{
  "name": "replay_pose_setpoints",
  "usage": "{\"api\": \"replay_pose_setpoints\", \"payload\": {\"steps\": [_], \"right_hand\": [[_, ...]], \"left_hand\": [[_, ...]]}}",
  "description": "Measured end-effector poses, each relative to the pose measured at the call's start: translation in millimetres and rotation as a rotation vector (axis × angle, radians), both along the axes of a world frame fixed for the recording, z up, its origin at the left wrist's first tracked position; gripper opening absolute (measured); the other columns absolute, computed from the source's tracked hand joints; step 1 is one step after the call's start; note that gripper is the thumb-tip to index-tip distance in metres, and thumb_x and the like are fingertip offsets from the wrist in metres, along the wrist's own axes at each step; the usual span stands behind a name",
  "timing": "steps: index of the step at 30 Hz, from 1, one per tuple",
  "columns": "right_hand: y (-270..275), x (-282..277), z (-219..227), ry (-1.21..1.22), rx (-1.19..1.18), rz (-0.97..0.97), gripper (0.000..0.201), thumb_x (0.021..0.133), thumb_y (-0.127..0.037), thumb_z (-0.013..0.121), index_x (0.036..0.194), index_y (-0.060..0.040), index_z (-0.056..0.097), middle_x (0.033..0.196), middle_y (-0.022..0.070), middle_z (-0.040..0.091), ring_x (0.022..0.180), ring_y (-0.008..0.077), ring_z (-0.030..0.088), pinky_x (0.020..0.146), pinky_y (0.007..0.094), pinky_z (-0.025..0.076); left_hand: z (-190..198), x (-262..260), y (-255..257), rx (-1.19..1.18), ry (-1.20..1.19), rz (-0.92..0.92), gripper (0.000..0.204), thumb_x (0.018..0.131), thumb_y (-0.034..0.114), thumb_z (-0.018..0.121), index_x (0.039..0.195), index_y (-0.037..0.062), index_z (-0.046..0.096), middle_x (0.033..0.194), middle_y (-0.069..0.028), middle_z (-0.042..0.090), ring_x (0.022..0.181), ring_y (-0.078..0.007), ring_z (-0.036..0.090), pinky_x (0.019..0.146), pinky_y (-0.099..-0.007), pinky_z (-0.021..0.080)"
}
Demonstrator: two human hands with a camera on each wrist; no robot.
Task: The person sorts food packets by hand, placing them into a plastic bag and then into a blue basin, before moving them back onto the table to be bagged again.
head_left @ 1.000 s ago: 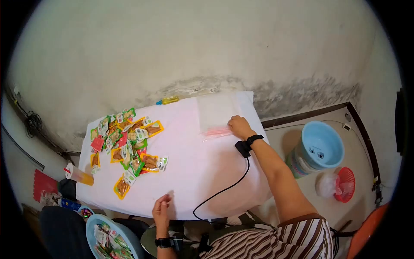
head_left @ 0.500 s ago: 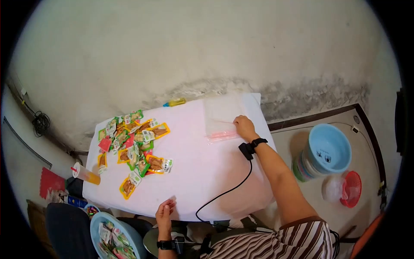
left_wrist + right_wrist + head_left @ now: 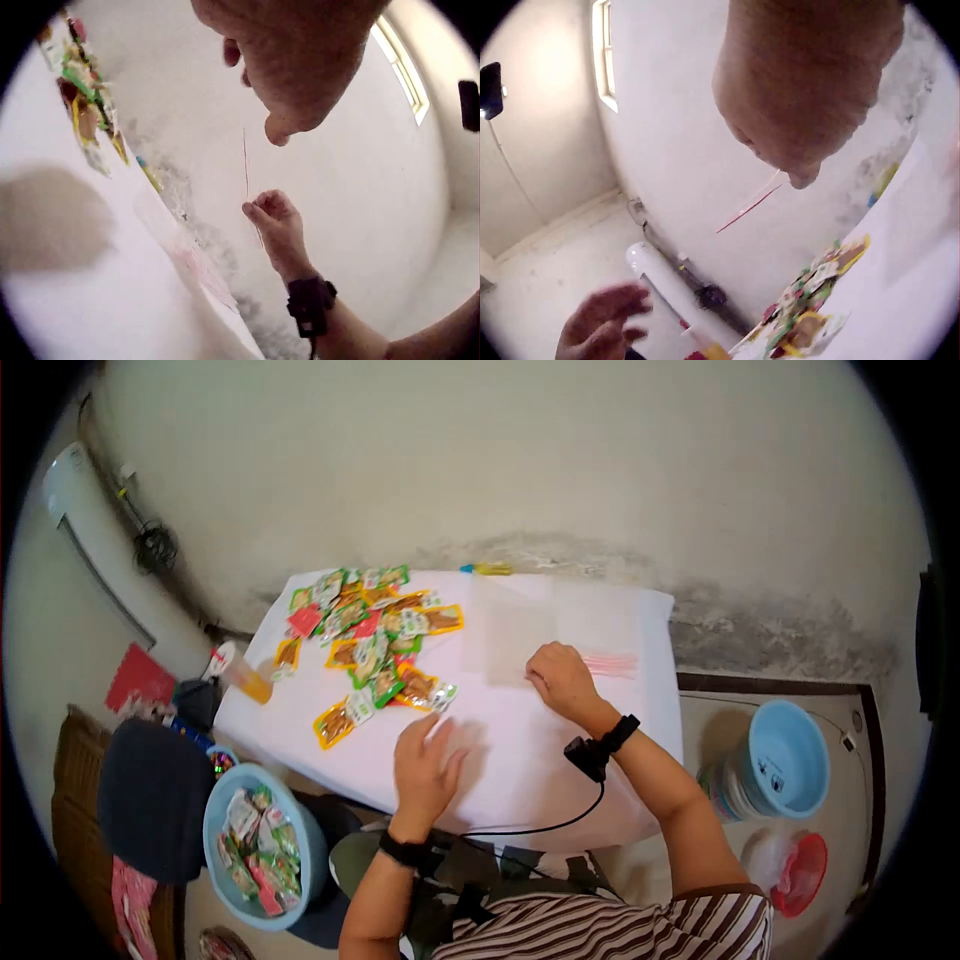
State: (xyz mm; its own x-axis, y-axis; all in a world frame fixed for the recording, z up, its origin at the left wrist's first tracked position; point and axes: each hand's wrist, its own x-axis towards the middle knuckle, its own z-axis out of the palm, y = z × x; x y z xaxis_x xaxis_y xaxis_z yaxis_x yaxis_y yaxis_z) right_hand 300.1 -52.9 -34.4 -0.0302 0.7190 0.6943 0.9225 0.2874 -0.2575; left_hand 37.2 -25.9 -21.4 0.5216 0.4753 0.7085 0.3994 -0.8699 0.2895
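My right hand (image 3: 565,682) pinches a clear plastic bag (image 3: 505,628) by its edge and holds it up over the right half of the table. The bag's thin red strip (image 3: 748,209) shows in the right wrist view, running out from the fingertips. More clear bags with pink strips (image 3: 610,664) lie flat on the table beyond that hand. My left hand (image 3: 425,768) is raised over the table's front edge, fingers apart, holding nothing. Nearest to it are the snack packets (image 3: 385,682), green, yellow and red, spread in a loose heap.
A cup of orange drink (image 3: 243,675) stands at the table's left edge, and a small yellow bottle (image 3: 491,569) lies at the back. A blue basin (image 3: 214,830) of packets sits at front left. Beyond the right side are another blue basin (image 3: 800,735) and a red basket (image 3: 812,872).
My right hand has lifted a bag off the others and brought it leftward and nearer. My left hand has risen from the table's front edge toward the middle. The head view has shifted left.
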Motion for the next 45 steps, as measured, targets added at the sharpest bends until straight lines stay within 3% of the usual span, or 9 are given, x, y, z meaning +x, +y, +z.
{"api": "replay_pose_setpoints", "payload": {"steps": [4,9,14,15,17,20,31,35,45], "right_hand": [[5,-55,-26,-0.103,-0.006,0.210,0.006,0.076,-0.011,0.058,0.075,-0.0075,0.053,0.078,0.0083,0.053,0.082,0.0268,0.052,0.073,0.0386,0.039],[-5,-95,-71,-0.026,-0.022,0.335,0.018,0.071,-0.010,0.066,0.084,-0.0047,0.053,0.087,0.0108,0.052,0.086,0.0288,0.051,0.078,0.0385,0.040],[-12,-116,-118,0.631,-0.252,-0.087,0.050,0.072,-0.015,0.071,0.114,-0.0017,0.046,0.102,0.0144,0.052,0.087,0.0235,0.055,0.075,0.0370,0.046],[-8,-117,-121,0.630,-0.253,-0.087,0.050,0.072,-0.015,0.071,0.114,-0.0017,0.046,0.102,0.0144,0.052,0.087,0.0235,0.055,0.075,0.0370,0.046],[-1,-119,-128,1.216,-0.340,-0.002,0.048,0.076,-0.015,0.068,0.115,-0.0009,0.044,0.097,0.0112,0.056,0.078,0.0152,0.058,0.063,0.0284,0.048],[3,-122,-104,1.426,-0.567,0.050,0.041,0.082,-0.011,0.061,0.118,-0.0024,0.044,0.092,0.0074,0.059,0.070,0.0114,0.057,0.057,0.0234,0.047],[0,-111,-136,1.207,-0.519,0.105,0.042,0.081,-0.005,0.058,0.120,-0.0017,0.042,0.088,0.0053,0.057,0.072,0.0110,0.055,0.057,0.0224,0.045],[1,-127,-112,0.873,-0.185,-0.051,0.054,0.077,-0.012,0.066,0.122,0.0013,0.040,0.099,0.0137,0.052,0.089,0.0205,0.054,0.076,0.0319,0.046],[-17,-106,-119,0.758,-0.126,-0.232,0.021,0.081,-0.009,0.061,0.101,-0.0022,0.060,0.091,0.0089,0.053,0.077,0.0184,0.053,0.069,0.0290,0.045]], "left_hand": [[-1,21,1,0.244,0.221,0.050,0.029,0.074,0.016,0.065,0.101,0.0068,0.060,0.101,-0.0119,0.057,0.093,-0.0287,0.055,0.075,-0.0357,0.046],[-77,0,0,-0.018,0.310,0.101,0.009,0.079,0.015,0.058,0.078,0.0079,0.053,0.075,-0.0062,0.049,0.075,-0.0242,0.055,0.059,-0.0346,0.047],[-100,-8,-18,-0.330,0.183,0.200,0.003,0.081,0.010,0.056,0.082,0.0074,0.056,0.079,-0.0101,0.053,0.075,-0.0294,0.057,0.060,-0.0402,0.049],[-100,-7,-18,-0.367,0.136,0.207,0.004,0.081,0.010,0.056,0.083,0.0069,0.056,0.080,-0.0107,0.054,0.074,-0.0306,0.057,0.061,-0.0404,0.049],[-102,-6,-17,-0.370,0.067,0.206,0.004,0.081,0.009,0.056,0.085,0.0068,0.057,0.081,-0.0112,0.055,0.074,-0.0313,0.058,0.061,-0.0410,0.049],[-99,-4,-17,-0.403,-0.018,0.206,0.005,0.081,0.008,0.056,0.086,0.0062,0.057,0.081,-0.0124,0.056,0.074,-0.0326,0.058,0.062,-0.0414,0.048],[-76,-16,-3,-0.495,-0.320,0.280,0.009,0.083,0.007,0.056,0.089,0.0031,0.059,0.081,-0.0144,0.056,0.069,-0.0316,0.057,0.061,-0.0365,0.047],[-76,-13,-11,-0.243,-0.010,0.223,0.013,0.079,0.006,0.056,0.092,0.0062,0.057,0.086,-0.0100,0.054,0.076,-0.0286,0.057,0.061,-0.0375,0.049],[-91,-1,-18,-0.248,0.181,0.189,0.016,0.077,0.003,0.054,0.093,0.0041,0.054,0.089,-0.0107,0.052,0.081,-0.0295,0.057,0.065,-0.0373,0.050]]}}
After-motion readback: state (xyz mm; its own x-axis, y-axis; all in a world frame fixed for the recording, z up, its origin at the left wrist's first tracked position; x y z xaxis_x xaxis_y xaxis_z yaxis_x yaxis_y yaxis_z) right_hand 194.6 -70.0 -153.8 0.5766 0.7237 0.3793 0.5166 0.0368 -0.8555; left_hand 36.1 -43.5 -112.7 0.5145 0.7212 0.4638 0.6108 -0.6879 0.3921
